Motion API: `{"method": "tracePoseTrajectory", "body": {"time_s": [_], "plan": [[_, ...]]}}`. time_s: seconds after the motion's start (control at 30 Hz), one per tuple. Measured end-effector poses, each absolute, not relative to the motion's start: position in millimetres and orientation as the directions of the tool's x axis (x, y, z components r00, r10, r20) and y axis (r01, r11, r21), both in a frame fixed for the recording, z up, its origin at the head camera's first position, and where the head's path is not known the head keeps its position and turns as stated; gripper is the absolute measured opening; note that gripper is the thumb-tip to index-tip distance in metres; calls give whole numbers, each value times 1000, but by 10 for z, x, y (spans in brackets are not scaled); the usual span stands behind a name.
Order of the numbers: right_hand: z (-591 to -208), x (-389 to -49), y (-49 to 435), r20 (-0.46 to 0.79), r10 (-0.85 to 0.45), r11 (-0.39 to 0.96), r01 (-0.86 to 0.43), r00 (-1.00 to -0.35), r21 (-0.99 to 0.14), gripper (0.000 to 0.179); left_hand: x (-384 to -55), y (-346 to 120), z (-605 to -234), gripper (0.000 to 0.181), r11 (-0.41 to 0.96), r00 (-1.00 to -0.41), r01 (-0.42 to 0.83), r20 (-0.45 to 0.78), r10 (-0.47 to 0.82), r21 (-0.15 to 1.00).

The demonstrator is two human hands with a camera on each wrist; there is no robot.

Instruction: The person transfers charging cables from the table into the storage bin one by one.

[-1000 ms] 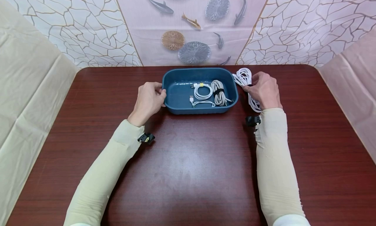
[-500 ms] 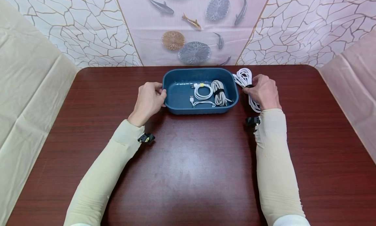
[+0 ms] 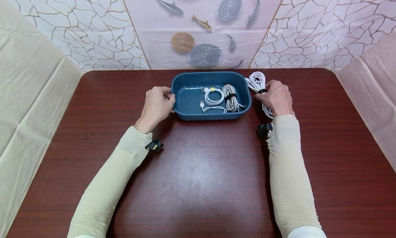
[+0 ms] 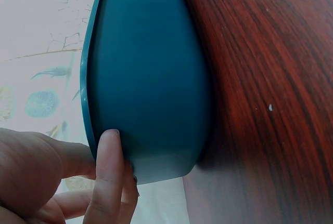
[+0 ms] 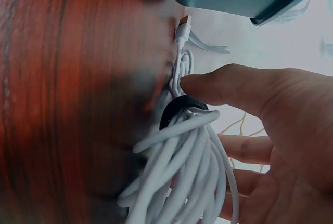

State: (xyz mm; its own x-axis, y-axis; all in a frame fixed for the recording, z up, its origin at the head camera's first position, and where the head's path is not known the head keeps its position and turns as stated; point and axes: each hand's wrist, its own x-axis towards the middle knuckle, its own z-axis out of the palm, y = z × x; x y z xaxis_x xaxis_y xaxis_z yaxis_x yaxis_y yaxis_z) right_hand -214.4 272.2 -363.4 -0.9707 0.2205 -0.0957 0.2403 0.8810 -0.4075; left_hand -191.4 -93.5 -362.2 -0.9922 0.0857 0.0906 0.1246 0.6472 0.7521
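My left hand (image 3: 156, 104) pinches the left rim of a dark blue plastic bin (image 3: 188, 117); in the left wrist view a finger lies along the outer wall of the bin (image 4: 156, 78). Right of the bin lies a bundled white cable (image 3: 256, 79), tied around its middle with a black strap (image 3: 262, 91). My right hand (image 3: 278, 97) holds this bundle near the strap. In the right wrist view the thumb (image 5: 223, 86) presses by the strap, the other fingers are partly hidden behind the cable loops (image 5: 182, 172), and a USB plug (image 5: 183, 29) sticks out at the far end.
Inside the bin lie a coiled white cable (image 3: 214, 103) with a yellow tie, a short white USB cable (image 3: 214, 108) and a grey cable bundle (image 3: 229, 90) with a black strap. The brown table (image 3: 198, 169) meets a patterned backdrop (image 3: 204, 24) at its far edge.
My right hand has shifted slightly left and toward me, and the lower end of the white cable bundle has edged left. The left hand and the bin have stayed put.
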Motion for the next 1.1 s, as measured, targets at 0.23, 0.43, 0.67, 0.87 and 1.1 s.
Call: {"method": "tracePoseTrajectory", "body": {"time_s": [0.23,0.43,0.67,0.87,1.1], "plan": [[-3653,-2148,2700,-80,240,887,252,-968,-388,47,-1914,-937,-3620,32,644,-991,132,99,87,754],[-3655,-2141,2692,-91,260,882,275,-961,-382,36,-1913,-936,-3622,31,641,-992,129,94,89,756],[-3670,-2133,2686,-82,264,880,275,-961,-387,30,-1910,-938,-3623,32,642,-992,125,90,86,757],[-3679,-2130,2683,-68,267,877,271,-961,-396,30,-1910,-941,-3624,32,641,-992,124,90,86,757],[-3679,-2137,2686,-65,280,871,282,-958,-402,33,-1911,-936,-3622,32,643,-992,126,93,85,756]]}}
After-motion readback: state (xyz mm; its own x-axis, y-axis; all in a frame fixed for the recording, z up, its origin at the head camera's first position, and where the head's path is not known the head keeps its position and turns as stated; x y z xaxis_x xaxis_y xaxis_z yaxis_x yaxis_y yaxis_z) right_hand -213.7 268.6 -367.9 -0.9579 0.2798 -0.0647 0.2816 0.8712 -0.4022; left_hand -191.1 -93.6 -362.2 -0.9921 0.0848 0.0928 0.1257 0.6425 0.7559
